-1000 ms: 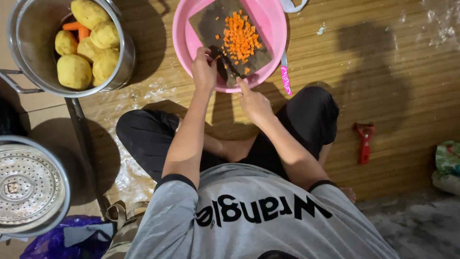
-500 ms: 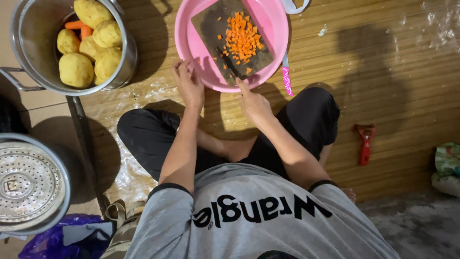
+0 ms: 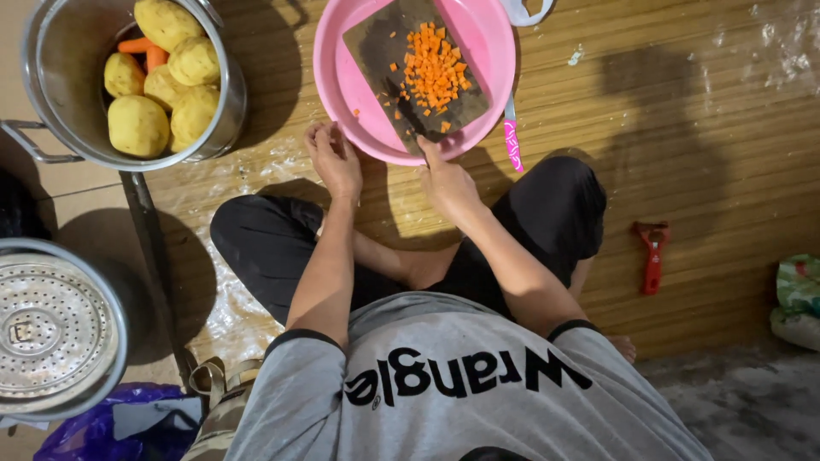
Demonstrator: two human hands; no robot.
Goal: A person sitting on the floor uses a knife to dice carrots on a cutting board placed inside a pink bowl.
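Orange carrot dice [image 3: 430, 70] just beyond both hands [image 3: 448, 183].

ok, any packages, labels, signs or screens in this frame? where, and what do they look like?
Purple plastic bag: bottom left by the perforated steel steamer tray, crumpled, pale patch.
Green printed plastic bag: right edge on the floor, bunched, red marks.
Grey shirt: bottom centre, bold black lettering.
No signs or screens.

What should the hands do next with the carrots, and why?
Probably bring the left hand back onto the dark cutting board to steady it. It hovers off the pink basin, while the right hand holds the knife beside the diced carrot.
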